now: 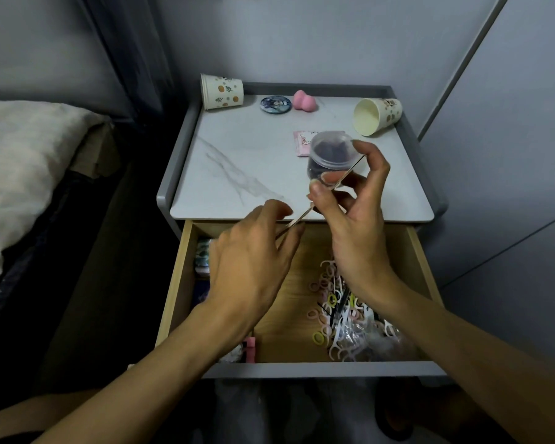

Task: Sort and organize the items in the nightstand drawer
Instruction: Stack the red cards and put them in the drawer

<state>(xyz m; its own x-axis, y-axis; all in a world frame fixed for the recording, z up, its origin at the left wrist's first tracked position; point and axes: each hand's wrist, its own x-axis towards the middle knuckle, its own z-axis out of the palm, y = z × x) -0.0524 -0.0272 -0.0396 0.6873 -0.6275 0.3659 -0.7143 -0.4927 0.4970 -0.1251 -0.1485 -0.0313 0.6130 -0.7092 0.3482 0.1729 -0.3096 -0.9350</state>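
Note:
The wooden nightstand drawer point(177, 283) is pulled open. Its right side holds a heap of small hair ties, floss picks and clear wrappers point(343, 318). Small packets point(203, 256) lie along its left side. My right hand point(350, 219) pinches a thin metal stick point(350, 173) above the drawer's back edge. My left hand point(253, 257) hovers with loosely spread fingers at the stick's lower end; whether it touches the stick I cannot tell. A small clear lidded tub point(330, 149) with dark contents stands on the nightstand top just behind my right hand.
On the marble-look top point(237, 155) lie two paper cups on their sides, one at the back left point(221, 91) and one at the back right point(377, 115). A round badge point(275, 104), a pink sponge point(303, 100) and a pink packet point(302, 144) lie there too. A bed point(23, 161) is on the left.

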